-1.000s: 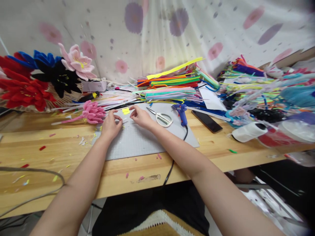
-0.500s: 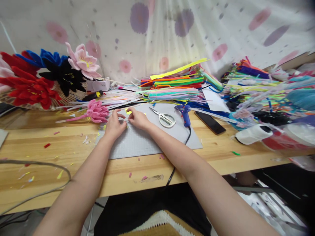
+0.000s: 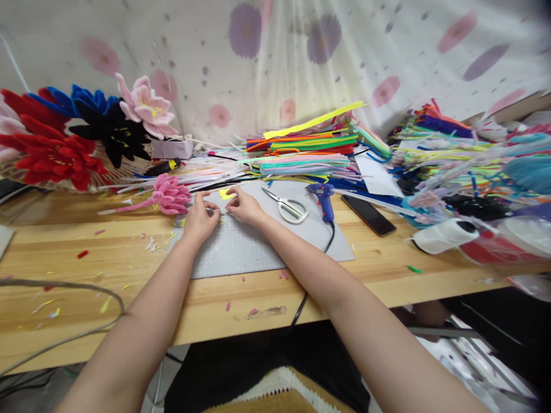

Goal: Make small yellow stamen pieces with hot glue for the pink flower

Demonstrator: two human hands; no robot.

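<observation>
My left hand (image 3: 200, 217) and my right hand (image 3: 245, 206) meet over the far part of a grey cutting mat (image 3: 258, 241). Both pinch a thin pale strip (image 3: 218, 211) stretched between their fingertips; I cannot make out what it is. Just behind the hands lies a small yellow piece (image 3: 224, 194). A pink pipe-cleaner flower (image 3: 166, 195) lies to the left of my left hand. White-handled scissors (image 3: 287, 206) and a blue glue gun (image 3: 322, 198) lie on the mat to the right of my right hand.
Stacks of coloured pipe cleaners (image 3: 305, 146) fill the back and right of the wooden table (image 3: 99, 269). Red, blue, black and pink flowers (image 3: 86, 135) stand at back left. A black phone (image 3: 368, 215) and a white roll (image 3: 445, 235) lie at the right. A grey cable (image 3: 64, 287) loops at left.
The hands have drawn closer together over the mat, from slightly apart to pinching one strip between them. The view has shifted a little to the left.
</observation>
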